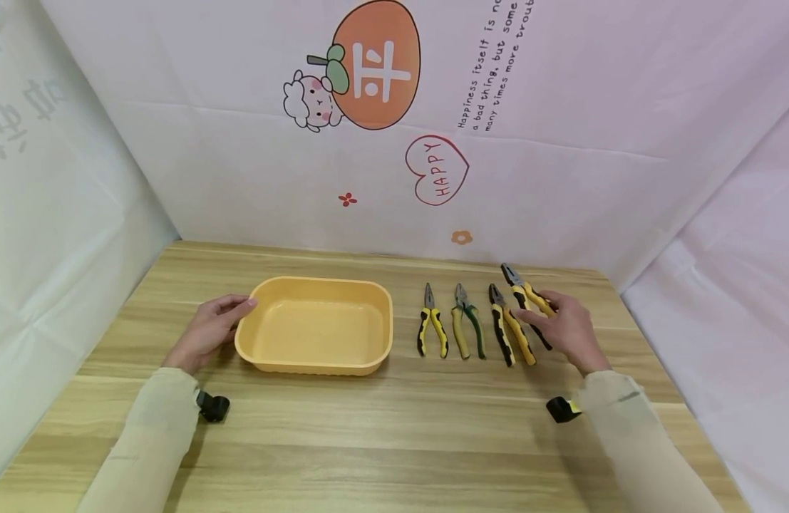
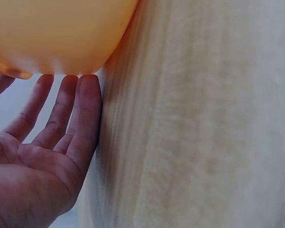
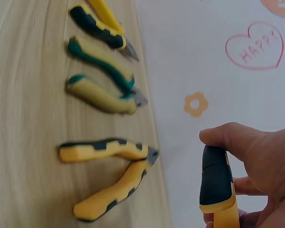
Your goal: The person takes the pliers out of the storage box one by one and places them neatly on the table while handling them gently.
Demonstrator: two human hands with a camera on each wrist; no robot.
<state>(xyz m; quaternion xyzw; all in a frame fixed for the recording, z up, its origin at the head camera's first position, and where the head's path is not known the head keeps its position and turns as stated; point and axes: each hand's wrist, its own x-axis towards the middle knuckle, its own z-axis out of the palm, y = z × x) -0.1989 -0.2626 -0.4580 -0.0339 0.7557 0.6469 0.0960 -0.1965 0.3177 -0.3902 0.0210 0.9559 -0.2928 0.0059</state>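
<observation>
On the left, a yellow plastic bin [image 1: 313,367] sits on the table. My left hand [image 1: 209,326] is at its left end, thumb at the rim; the left wrist view shows fairly straight fingers [image 2: 88,102] with their tips against the bin's outer wall. At the right, my right hand [image 1: 564,328] grips yellow-and-black pliers [image 1: 519,285] by the handles, jaws pointing away; in the right wrist view one handle [image 3: 216,183] shows beneath the thumb. Beside them lies a second pair of yellow-and-black pliers [image 1: 502,320], handles spread.
Further left lie green-handled pliers [image 1: 461,313] and yellow-and-black long-nose pliers [image 1: 429,313], in a row right of the bin. The wood-grain table [image 1: 368,442] ends at a white printed cloth [image 1: 253,178] at the back, with more cloth on both sides.
</observation>
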